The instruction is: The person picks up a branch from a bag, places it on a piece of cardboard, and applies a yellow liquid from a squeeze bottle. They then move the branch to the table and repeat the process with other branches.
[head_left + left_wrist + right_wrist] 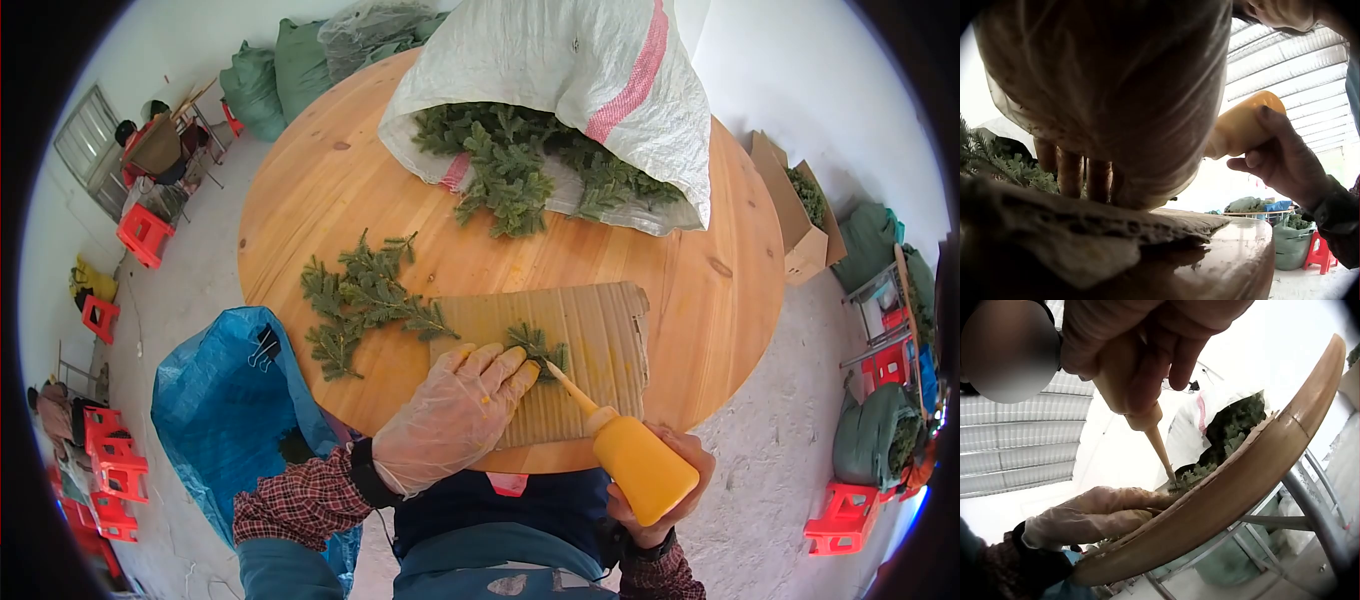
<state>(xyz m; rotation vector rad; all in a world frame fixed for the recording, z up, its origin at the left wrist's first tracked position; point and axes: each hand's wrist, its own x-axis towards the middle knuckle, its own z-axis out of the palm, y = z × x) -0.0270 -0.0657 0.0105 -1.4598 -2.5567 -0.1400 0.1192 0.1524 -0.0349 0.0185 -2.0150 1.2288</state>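
My left hand (440, 420), in a clear plastic glove stained yellow, pinches the base of a small fir sprig (538, 345). The sprig lies over a corrugated cardboard sheet (600, 340) at the front of a round wooden table. In the right wrist view the gloved fingers (1104, 506) reach down to the board. My bare right hand (680, 470) grips a yellow squeeze bottle (645, 465), tilted nozzle-down. Its long tip is right at the sprig, beside the left fingertips. The left wrist view shows the bottle (1244, 125) behind the glove.
Loose fir branches (365, 300) lie left of the cardboard. A white woven sack (530, 60) spilling greenery covers the table's far side. A blue bag (210, 370) hangs open at the left edge. Red stools (145, 235) and a cardboard box (790, 220) stand around.
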